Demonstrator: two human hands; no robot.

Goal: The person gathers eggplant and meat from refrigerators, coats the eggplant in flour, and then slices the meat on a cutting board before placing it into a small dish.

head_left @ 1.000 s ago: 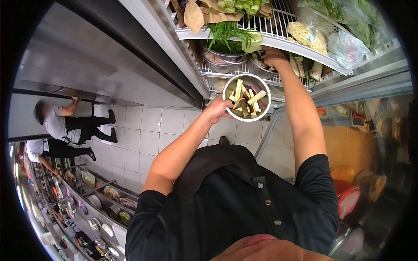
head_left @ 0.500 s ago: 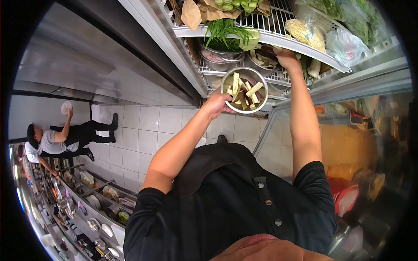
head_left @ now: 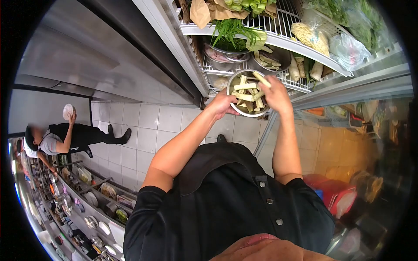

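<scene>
Left hand (head_left: 222, 105) is clamped on a steel bowl (head_left: 231, 83) of cut eggplant (head_left: 245, 86) by the open fridge (head_left: 300, 45). Right hand (head_left: 278, 95) is right at an eggplant stick (head_left: 261, 78) over it, too blurry to tell if it's pinching.

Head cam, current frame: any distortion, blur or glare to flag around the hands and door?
Head view: strong fisheye bend, black rounded edges; head view: right hand slightly smeared, left hand and metal bowl crisper; head view: glass door hazy and orange-tinged, reflection or see-through unclear.
</scene>
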